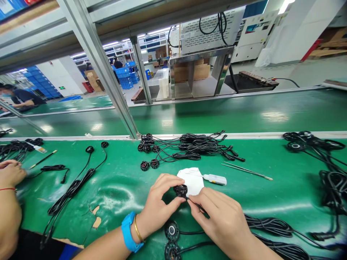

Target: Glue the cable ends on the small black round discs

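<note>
Hands (159, 206) (222, 220) pinch black puck (180, 190) near table edge.

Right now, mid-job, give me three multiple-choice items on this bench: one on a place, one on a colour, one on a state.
1. Where does the small white glue bottle lie?
A. On the green mat, beside the white cloth
B. On the overhead shelf
C. In a blue crate

2. What colour is the band on the left wrist?
A. Red
B. Blue
C. Yellow

3. How is the round black part held?
A. It lies untouched on the mat
B. The left hand pinches it while the right hand holds its cable
C. Metal tweezers clamp it

Answers:
1 A: the bottle rests on the mat with its tip at the cloth.
2 B: a blue band sits beside a thin gold bangle.
3 B: left fingertips close around the part, and the right fingers grip the cable just behind it.
</note>
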Available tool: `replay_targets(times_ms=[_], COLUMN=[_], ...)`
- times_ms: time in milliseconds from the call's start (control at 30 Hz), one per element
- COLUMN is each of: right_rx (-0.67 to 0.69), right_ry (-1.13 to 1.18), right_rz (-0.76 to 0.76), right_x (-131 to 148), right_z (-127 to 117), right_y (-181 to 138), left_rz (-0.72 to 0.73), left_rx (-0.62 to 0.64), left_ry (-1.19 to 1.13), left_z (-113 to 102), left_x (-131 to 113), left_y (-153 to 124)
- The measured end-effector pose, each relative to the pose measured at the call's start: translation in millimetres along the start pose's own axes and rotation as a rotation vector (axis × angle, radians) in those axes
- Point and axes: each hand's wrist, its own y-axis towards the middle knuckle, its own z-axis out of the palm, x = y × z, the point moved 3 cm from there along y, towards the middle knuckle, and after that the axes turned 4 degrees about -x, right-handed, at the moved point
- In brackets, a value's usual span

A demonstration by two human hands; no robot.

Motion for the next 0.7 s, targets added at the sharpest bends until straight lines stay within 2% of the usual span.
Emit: replay_targets(times_ms=[133,333,433,500,567,633,700], right_rx=[0.011,0.009,0.045,0.129,0.244,0.342,0.383], right_ry=[-0.012,0.009,0.101,0.205,0.288,0.324,0.326], right_rz=[-0.055,-0.075,0.017,0.127,0.215,0.261,0.285], right_x=[3.8,6.1,2.0,-2.9,-7.1,-10.0,-13.3], right_z=[-0.9,-1.4,1.3,6.1,11.9,16.3,17.6], right_y=[0.5,1.3,-0.9,-3.5,-6.0,-7.1,-6.4], left_rz=[0.103,0.127,0.108,0.086,0.038,-0.050,-0.135], left_rx=[-0.025,-0.015,0.033,0.034,-0.067,-0.225,-0.345], left_ry=[-0.033,-0.021,-0.027,-0.049,0.008,0.192,0.387], left_z=[2.6,3.1,1.4,-1.7,-9.2,-21.0,-35.2], left_x=[-1.2,-2.6,-4.1,-2.3,4.8,17.3,32.0], left_y=[-0.7,-3.4,-5.4,-5.3,-2.0,4.2,11.9])
